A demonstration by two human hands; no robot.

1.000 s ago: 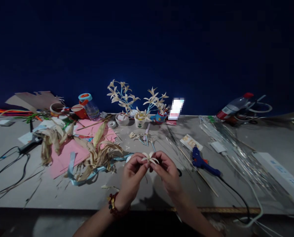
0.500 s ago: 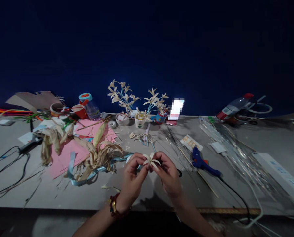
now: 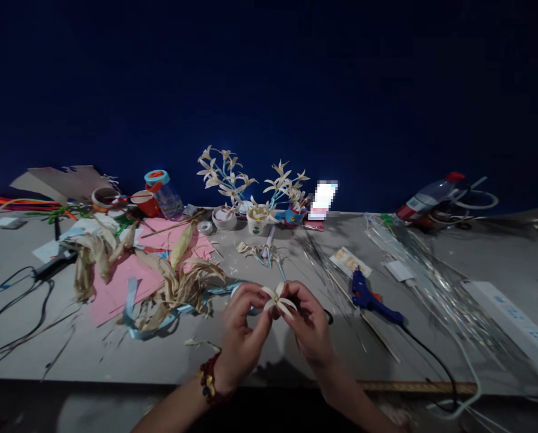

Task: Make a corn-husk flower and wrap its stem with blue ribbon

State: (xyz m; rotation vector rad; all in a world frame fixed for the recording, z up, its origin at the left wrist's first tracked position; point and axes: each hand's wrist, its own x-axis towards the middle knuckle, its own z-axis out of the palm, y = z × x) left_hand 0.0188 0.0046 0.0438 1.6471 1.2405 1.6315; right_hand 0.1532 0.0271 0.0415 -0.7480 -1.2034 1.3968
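Between my two hands is a cream-coloured craft flower (image 3: 278, 300) with narrow, pointed petals spread outward. My left hand (image 3: 246, 325) pinches it from the left between thumb and fingers. From the other side, my right hand (image 3: 309, 325) grips it with thumb and fingertips. The flower's underside is hidden by my fingers. Just beyond my hands lie small flower pieces on a light-blue stem (image 3: 269, 255). Farther back, similar finished flowers (image 3: 226, 174) stand on blue stems in small white cups (image 3: 257, 221).
To the left, dried corn husks (image 3: 183, 285) and light-blue ribbon (image 3: 136, 328) lie on pink paper (image 3: 115, 288). At right are a blue glue gun (image 3: 368, 297), thin wires (image 3: 449, 300) and a power strip (image 3: 513, 316). A lit phone (image 3: 323, 200) and a bottle (image 3: 431, 195) stand behind.
The flower has tilted and turned slightly in my fingers, its petals now pointing more downward. Both hands have shifted only a little and still hold it.
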